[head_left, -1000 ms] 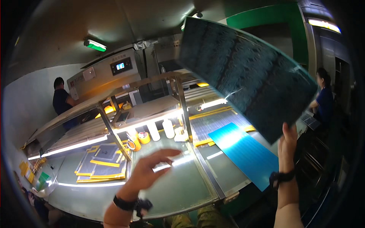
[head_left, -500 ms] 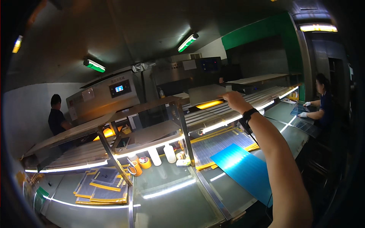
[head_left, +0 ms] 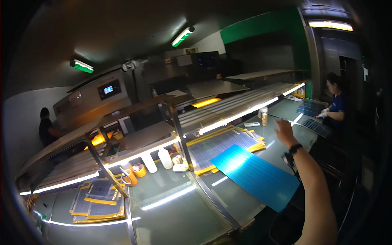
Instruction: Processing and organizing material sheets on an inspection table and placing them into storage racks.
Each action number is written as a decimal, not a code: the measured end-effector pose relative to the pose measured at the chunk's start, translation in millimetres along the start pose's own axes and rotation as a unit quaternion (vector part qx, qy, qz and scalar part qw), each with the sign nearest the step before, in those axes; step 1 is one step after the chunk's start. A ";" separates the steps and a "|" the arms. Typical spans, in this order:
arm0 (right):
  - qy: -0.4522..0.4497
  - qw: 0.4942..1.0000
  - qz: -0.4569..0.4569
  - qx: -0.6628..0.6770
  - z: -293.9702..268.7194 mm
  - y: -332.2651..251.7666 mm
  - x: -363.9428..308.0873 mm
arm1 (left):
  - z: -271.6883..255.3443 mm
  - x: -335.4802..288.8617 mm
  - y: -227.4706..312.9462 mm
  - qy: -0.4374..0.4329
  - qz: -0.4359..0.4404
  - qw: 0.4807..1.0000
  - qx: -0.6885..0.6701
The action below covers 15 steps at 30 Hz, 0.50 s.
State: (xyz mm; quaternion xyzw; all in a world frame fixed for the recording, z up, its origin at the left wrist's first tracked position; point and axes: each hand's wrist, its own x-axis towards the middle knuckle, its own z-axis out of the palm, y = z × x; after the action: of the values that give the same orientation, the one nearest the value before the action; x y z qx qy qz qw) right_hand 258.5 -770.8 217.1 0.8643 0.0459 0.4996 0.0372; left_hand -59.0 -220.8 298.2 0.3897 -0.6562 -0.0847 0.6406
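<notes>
Blue sheet (head_left: 255, 176) below-left of right hand (head_left: 285, 132); apart

Seen as a glossy blue rectangular sheet (head_left: 257, 177), lying flat and slantwise on the bench (head_left: 230, 194), overhanging its front edge.

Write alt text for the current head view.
A person's right hand, open and apparently empty, hovers over a grey-green workbench near a glossy blue sheet. Yellow-edged panels lie beside it; a co-worker in dark blue is at the right.

Wide fisheye view from the wearer's head, near the worktable (head_left: 173, 216), facing across it
</notes>
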 end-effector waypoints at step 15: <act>-0.100 0.447 0.664 0.591 -58.1 -32.6 -319.3 | -1.2 24.5 -29.4 -0.107 -0.023 0.994 -0.011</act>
State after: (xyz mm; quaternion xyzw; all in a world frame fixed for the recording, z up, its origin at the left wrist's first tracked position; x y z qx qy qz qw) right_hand 48.2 -774.6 -32.2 0.4893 -0.2620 0.1345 -0.8209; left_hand -42.9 -255.6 299.5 0.3861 -0.7107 -0.1478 0.5692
